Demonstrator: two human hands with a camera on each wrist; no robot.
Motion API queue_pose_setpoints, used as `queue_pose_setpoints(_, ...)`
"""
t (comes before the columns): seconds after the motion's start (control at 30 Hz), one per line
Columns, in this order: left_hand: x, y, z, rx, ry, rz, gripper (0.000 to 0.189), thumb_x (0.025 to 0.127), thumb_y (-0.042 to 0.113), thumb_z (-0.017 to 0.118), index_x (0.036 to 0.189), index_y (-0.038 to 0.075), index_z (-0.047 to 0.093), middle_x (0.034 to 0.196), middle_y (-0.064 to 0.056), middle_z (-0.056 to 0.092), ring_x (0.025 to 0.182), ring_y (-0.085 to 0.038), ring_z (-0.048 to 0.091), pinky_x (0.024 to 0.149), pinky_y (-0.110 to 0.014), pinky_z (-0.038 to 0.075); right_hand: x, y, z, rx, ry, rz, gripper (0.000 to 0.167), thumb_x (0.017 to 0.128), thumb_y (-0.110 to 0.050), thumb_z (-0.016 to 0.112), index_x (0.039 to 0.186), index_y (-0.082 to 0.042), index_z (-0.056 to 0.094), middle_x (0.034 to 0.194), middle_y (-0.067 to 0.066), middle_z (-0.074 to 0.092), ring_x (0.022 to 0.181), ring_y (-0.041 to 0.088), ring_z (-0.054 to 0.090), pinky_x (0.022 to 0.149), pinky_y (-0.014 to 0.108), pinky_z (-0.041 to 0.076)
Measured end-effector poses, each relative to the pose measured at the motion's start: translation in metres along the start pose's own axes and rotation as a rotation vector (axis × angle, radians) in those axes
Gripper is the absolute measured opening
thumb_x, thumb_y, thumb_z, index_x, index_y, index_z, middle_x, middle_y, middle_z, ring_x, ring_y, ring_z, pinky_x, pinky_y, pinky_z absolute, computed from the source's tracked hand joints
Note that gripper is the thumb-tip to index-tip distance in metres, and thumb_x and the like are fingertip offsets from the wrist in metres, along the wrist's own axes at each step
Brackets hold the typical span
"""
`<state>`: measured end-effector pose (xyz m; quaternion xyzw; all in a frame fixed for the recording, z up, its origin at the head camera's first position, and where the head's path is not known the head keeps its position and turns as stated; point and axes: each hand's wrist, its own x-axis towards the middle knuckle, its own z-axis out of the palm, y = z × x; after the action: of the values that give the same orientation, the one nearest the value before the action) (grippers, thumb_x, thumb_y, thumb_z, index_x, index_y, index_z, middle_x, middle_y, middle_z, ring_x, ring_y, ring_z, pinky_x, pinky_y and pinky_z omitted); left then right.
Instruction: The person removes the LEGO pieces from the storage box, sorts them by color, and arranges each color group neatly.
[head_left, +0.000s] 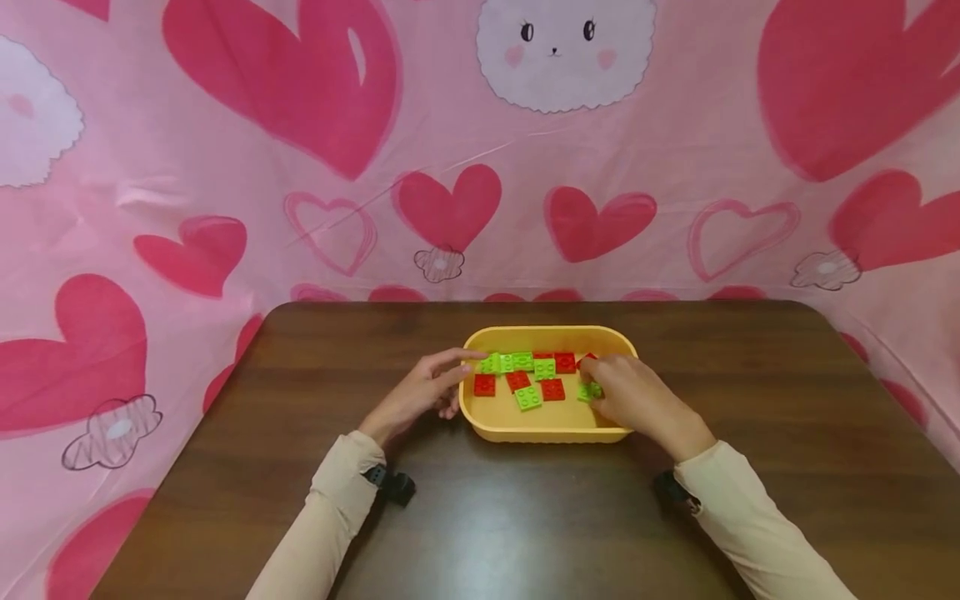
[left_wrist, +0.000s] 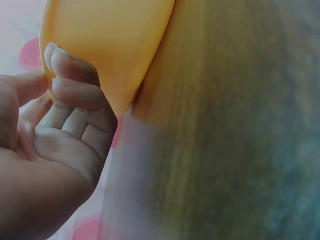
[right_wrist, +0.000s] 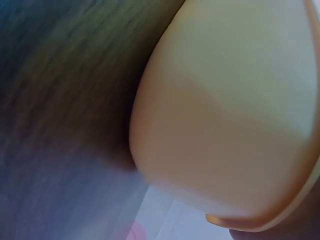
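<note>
A yellow plastic tub (head_left: 525,423) stands on the table with red and light green toy building bricks inside. My left hand (head_left: 422,392) is at its left end, and in the left wrist view the thumb and curled fingers (left_wrist: 82,92) grip the rim. My right hand (head_left: 637,400) reaches over the right end into the tub. Its bent fingertips pinch a green brick (head_left: 587,391), partly hidden by the hand. Just behind them shows a tilted red brick (head_left: 588,360). In the right wrist view the tub's outer wall (right_wrist: 225,115) fills most of the picture, with the fingers out of sight.
More bricks lie loose in the tub, among them a green brick (head_left: 528,398) at the front and a red brick (head_left: 484,385) at the left. The dark wooden table (head_left: 300,358) ends at the back against a pink cloth (head_left: 525,158) printed with hearts.
</note>
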<state>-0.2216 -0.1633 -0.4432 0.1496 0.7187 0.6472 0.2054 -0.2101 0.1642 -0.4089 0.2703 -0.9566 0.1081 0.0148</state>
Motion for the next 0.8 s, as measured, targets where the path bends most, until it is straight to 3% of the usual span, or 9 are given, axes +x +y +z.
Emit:
queue_pose_setpoints(0.23,0.001,0.001,0.004,0.036,0.045,0.07,0.035,0.104,0.019,0.055,0.138,0.011,0.057,0.063,-0.007,0.049,0.049,-0.017,0.043,0.043,-0.025,0.038,0.001,0.005,0.003,0.018,0.02,0.008,0.026,0.073,-0.011,0.086,0.09,-0.01,0.067,0.081,0.0,0.062,0.07,0.019,0.052,0.067,0.038,0.052)
queue_pose_setpoints(0.43,0.001,0.001,0.007,0.038,0.103,0.1,0.035,0.102,0.018,0.057,0.136,0.01,0.059,0.062,-0.007,0.05,0.046,-0.017,0.043,0.042,-0.026,0.037,0.004,0.009,-0.002,0.096,0.01,0.009,0.028,0.076,-0.013,0.086,0.098,-0.007,0.069,0.091,0.004,0.067,0.079,0.021,0.058,0.081,0.045,0.057)
queue_pose_setpoints(0.8,0.005,-0.006,0.013,-0.084,0.148,0.141,0.037,0.101,0.017,0.059,0.134,-0.002,0.057,0.058,-0.003,0.05,0.045,-0.013,0.041,0.041,-0.023,0.035,-0.001,0.006,-0.011,0.133,0.045,0.024,0.029,0.079,-0.012,0.084,0.104,-0.005,0.069,0.1,0.007,0.068,0.085,0.024,0.059,0.084,0.046,0.056)
